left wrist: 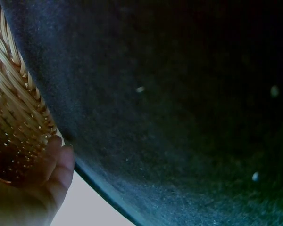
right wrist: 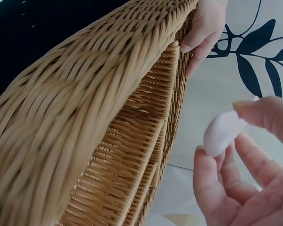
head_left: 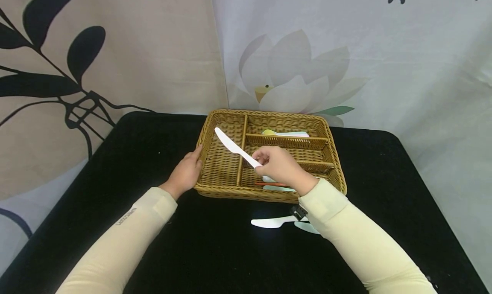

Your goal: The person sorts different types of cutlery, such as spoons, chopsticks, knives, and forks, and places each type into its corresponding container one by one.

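In the head view, my right hand [head_left: 279, 165] pinches a white plastic knife [head_left: 232, 145] by its handle end. Its blade points up and left over the left compartment of the wicker basket [head_left: 246, 192]. From the right wrist view, the rounded handle end [right wrist: 221, 134] shows between thumb and fingers. My left hand [head_left: 187, 172] rests against the basket's left side with extended fingers. Inside the back right compartment lie a yellow-ended utensil [head_left: 269, 132] and pale ones. The front right compartment holds an orange utensil [head_left: 270, 184] and a pale green one [head_left: 278, 188], partly hidden by my right hand.
On the black table [head_left: 215, 251], in front of the basket, lie another white knife [head_left: 270, 222] and a pale green utensil [head_left: 306, 228], partly covered by my right sleeve. Wicker dividers [head_left: 286, 139] split the basket. A printed cloth [head_left: 173, 50] hangs behind the table.
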Demonstrator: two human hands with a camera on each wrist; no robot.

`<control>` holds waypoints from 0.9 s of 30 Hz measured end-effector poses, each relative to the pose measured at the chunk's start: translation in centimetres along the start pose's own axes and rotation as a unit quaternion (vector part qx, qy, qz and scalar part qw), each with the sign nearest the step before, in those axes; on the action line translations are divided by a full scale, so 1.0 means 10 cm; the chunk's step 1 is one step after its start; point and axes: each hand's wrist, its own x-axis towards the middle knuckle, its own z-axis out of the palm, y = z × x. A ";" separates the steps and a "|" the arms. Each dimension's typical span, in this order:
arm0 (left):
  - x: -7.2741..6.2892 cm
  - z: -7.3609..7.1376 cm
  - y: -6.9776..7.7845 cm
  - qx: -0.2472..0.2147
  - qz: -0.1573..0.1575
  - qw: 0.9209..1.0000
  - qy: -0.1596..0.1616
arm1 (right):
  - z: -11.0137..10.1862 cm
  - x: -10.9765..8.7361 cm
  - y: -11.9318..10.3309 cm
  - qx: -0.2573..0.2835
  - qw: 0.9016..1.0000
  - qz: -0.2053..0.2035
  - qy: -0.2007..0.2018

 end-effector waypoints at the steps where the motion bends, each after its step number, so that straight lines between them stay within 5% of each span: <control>1: 0.00 0.00 0.00 0.000 0.000 1.000 0.001 | 0.01 0.02 0.00 0.007 1.000 0.002 0.000; 14: 0.01 0.00 0.00 -0.002 -0.005 1.000 -0.002 | 0.13 0.20 0.02 0.098 0.995 0.026 -0.001; 27: 0.02 0.02 0.00 0.021 0.016 0.999 0.021 | 0.29 0.39 -0.11 0.272 0.955 0.117 0.007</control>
